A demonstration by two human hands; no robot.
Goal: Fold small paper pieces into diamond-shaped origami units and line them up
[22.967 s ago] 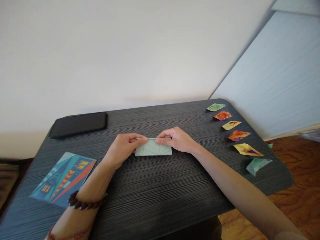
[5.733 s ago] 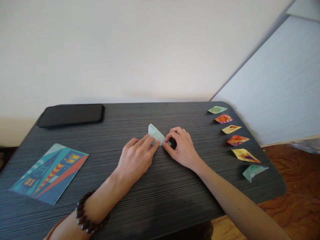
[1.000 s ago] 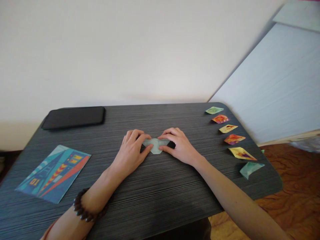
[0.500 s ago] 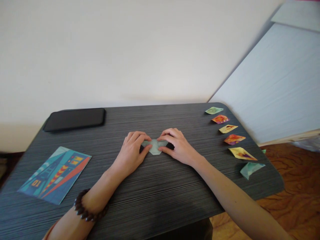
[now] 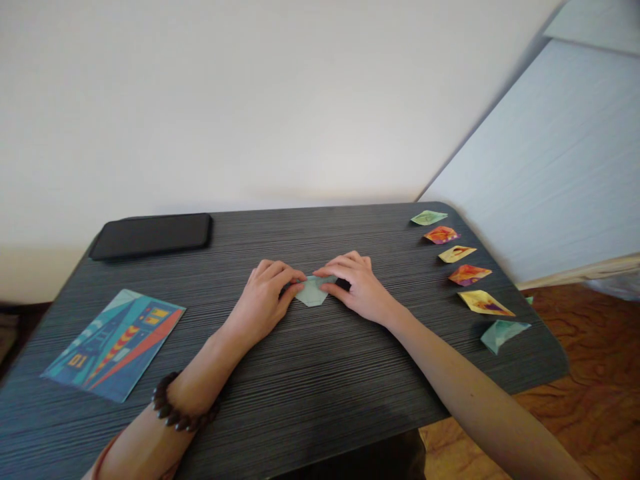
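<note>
A small pale green folded paper (image 5: 311,293) lies on the dark wood-grain table (image 5: 310,387) at its middle. My left hand (image 5: 265,297) pinches the paper's left end with curled fingers; a dark bead bracelet (image 5: 175,412) circles that wrist. My right hand (image 5: 357,285) pinches the right end, fingers bent over it. Both hands rest on the tabletop, and only the paper's lower pointed part shows between them.
A black phone (image 5: 153,235) lies at the table's back left. A blue and orange printed sheet (image 5: 116,343) sits at the left. Several small folded paper pieces (image 5: 465,273) line the right edge. A white panel (image 5: 550,167) leans at the right, above brown floor.
My hands have drawn closer together over the paper, covering its two side wings. Much earlier it was a flat rectangle, then a raised triangle.
</note>
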